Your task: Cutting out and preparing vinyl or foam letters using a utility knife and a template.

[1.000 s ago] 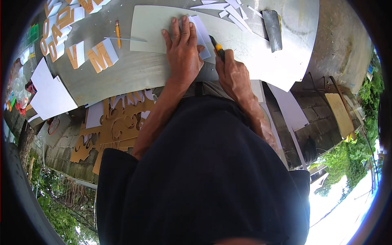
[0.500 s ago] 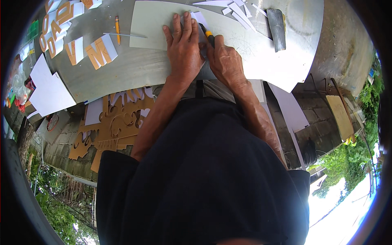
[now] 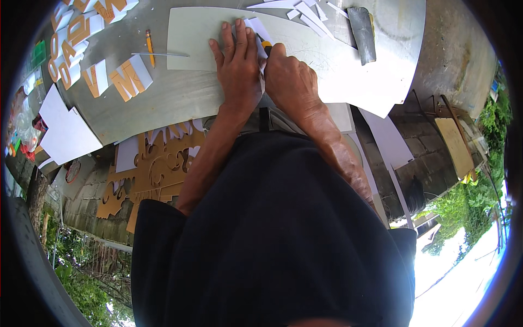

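My left hand (image 3: 238,68) lies flat with fingers stretched over a narrow white strip of board (image 3: 260,27), pressing it onto a pale grey sheet (image 3: 193,41). Beside those fingers, my right hand (image 3: 292,79) grips a black and yellow utility knife (image 3: 266,44). The knife's front end is at the strip's right edge; its blade tip is too small to make out. Most of the handle is hidden inside my right fist. The two hands are nearly touching at the thumbs.
White offcuts (image 3: 310,16) and a dark curved piece (image 3: 362,35) lie beyond my right hand. Leftward are a pencil (image 3: 150,49), a thin rod (image 3: 160,54) and block letters (image 3: 131,79). Cut brown boards (image 3: 158,169) are below the table's near edge. A white panel (image 3: 65,125) stands far left.
The whole view has shifted slightly. My right hand has come a little closer to the left and forward along the strip, with the knife. My left hand keeps its place on the strip.
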A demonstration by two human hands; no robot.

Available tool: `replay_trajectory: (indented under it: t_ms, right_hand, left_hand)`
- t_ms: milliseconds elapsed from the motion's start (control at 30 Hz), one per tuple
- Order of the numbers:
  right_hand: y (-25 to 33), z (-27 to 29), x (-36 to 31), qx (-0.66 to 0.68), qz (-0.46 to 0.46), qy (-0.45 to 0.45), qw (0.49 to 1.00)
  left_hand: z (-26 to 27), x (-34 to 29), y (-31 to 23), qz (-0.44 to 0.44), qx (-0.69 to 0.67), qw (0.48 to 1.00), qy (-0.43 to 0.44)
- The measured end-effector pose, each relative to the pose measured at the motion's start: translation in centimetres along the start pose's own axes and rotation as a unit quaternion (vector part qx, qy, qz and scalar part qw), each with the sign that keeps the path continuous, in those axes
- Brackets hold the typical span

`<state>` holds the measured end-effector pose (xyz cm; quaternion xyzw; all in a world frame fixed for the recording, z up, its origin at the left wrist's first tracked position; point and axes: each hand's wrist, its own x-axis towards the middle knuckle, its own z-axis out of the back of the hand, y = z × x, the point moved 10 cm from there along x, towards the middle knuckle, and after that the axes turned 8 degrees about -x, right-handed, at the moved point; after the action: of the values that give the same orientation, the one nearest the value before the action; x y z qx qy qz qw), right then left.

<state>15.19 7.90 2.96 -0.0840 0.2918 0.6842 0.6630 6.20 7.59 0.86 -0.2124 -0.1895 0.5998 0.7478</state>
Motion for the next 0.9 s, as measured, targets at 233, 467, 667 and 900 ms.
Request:
replay_trajectory:
  t_ms: [233, 467, 667, 900]
  right_hand:
    - [0.0, -0.1, -1.0, -0.024, -0.014, -0.003, 1.000]
    - [-0.5, -1.0, -1.3, -0.006, -0.019, 0.014, 1.000]
    - [-0.8, -1.2, -2.1, -0.043, -0.008, -0.007, 0.999]
    - [-3.0, -2.4, -5.8, -0.028, -0.069, 0.082, 0.994]
  left_hand:
    - [0.0, -0.2, -0.2, -0.004, -0.008, 1.000, -0.014]
    - [0.5, 0.0, -0.3, -0.007, -0.029, 0.999, -0.029]
    - [0.3, -0.2, -0.3, -0.006, -0.036, 0.999, -0.024]
    - [0.5, -0.1, -0.3, -0.004, -0.047, 0.998, -0.034]
